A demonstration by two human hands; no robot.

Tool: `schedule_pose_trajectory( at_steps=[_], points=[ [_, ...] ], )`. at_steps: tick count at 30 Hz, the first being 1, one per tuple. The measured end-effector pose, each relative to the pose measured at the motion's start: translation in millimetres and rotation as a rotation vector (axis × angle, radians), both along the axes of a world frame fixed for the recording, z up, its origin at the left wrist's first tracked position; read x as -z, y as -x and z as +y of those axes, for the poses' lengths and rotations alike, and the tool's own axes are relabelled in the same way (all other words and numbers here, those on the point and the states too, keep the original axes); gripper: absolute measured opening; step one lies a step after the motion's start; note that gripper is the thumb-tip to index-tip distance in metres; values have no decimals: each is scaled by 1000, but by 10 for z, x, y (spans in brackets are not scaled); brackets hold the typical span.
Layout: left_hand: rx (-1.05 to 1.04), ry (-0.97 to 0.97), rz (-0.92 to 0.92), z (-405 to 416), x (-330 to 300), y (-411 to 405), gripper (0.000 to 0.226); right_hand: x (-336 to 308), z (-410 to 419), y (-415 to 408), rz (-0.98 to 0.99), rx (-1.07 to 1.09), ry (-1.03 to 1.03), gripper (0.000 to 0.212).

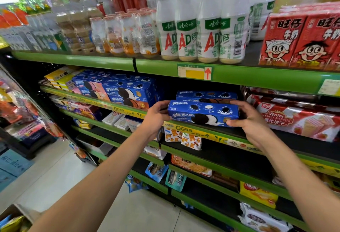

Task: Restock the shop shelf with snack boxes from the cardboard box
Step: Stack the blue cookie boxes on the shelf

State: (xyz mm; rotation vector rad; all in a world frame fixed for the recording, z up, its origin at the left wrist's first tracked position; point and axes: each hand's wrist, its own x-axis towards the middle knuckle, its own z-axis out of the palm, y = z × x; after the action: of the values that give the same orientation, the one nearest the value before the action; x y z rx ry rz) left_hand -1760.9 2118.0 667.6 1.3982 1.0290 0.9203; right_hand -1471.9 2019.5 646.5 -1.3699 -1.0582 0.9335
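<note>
A blue cookie snack box (203, 113) sits at the front edge of the second green shelf (206, 132). My left hand (156, 114) grips its left end and my right hand (246, 115) grips its right end. Another blue box of the same kind (206, 95) lies just behind it. A stack of blue and pink cookie boxes (127, 91) stands to the left on the same shelf. The cardboard box (12, 217) shows only as a corner at the bottom left.
White drink bottles (200, 29) and red milk cartons (299, 40) fill the top shelf. Wafer biscuit packs (298, 121) lie right of my right hand. Lower shelves hold snack bags (182, 137). A side rack of packets (24, 114) stands left above the tiled floor.
</note>
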Motion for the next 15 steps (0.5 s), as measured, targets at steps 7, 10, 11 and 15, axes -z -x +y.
schedule_pose_trajectory(
  at_steps=[7, 10, 11, 15],
  points=[
    [-19, -34, 30, -84, -54, 200, 38, -62, -53, 49, 48, -42, -25, 55],
    [-155, -206, 147, -43, -234, 363, 23, -113, -75, 69, 91, -5, -71, 76],
    [-217, -293, 226, -13, -311, 436, 21, -130, -74, 75, 102, 23, -97, 82],
    [-299, -612, 625, 246, -544, 763, 28, -227, -39, 147, 48, 140, -161, 73]
  ],
)
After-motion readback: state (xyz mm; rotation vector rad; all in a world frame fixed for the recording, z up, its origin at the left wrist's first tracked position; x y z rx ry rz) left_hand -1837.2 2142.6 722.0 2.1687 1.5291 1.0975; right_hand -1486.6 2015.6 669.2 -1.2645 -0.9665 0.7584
